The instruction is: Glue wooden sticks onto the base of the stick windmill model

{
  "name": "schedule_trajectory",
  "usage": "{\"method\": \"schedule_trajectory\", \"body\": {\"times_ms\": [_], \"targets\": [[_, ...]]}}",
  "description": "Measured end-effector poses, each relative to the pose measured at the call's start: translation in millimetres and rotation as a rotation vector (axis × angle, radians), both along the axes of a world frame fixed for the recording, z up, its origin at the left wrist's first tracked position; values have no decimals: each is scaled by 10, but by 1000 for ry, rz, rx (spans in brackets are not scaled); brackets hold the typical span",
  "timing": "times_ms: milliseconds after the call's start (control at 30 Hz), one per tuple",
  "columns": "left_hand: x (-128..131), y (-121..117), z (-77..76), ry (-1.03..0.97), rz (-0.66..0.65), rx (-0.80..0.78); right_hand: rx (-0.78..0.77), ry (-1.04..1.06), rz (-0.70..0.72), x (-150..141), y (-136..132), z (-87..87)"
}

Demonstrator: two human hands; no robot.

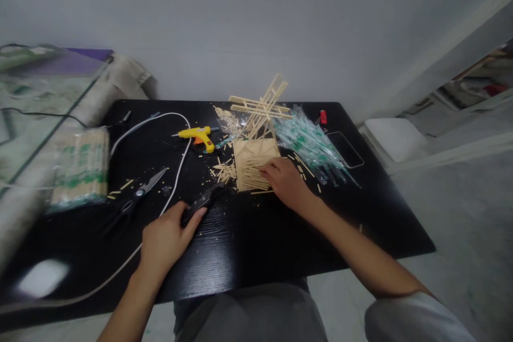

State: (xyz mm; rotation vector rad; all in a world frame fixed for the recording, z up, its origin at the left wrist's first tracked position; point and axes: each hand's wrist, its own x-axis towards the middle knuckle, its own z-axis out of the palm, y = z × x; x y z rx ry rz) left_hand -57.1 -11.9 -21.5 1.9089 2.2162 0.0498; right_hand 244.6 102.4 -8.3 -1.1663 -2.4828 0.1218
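My left hand (166, 238) lies on the black table (248, 246) with its fingers closed round the handle of a black tool (202, 201), perhaps pliers or cutters. My right hand (284, 181) rests on the near right corner of a flat panel of glued wooden sticks (252, 163), fingers bent down onto it. Behind the panel rises a tilted frame of crossed sticks (262, 107). Short stick offcuts (224, 171) lie scattered left of the panel.
A yellow glue gun (198, 135) with a white cord (176, 171) lies at the back. Black scissors (138, 195) sit left of my hand. Plastic-wrapped sticks (308, 141), a red lighter (323, 116) and a phone (347, 149) lie right. A stick bundle (80, 171) is far left.
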Motion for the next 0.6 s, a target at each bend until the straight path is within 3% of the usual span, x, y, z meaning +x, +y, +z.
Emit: {"method": "schedule_trajectory", "body": {"times_ms": [133,400,600], "targets": [[9,10,-1,15,3,-10,4,-31,-29,106,141,-38],[-4,1,-2,-11,9,-5,30,-79,-36,-14,199,-97],[7,10,10,-13,13,-11,35,74,-111,170,211,-43]]}}
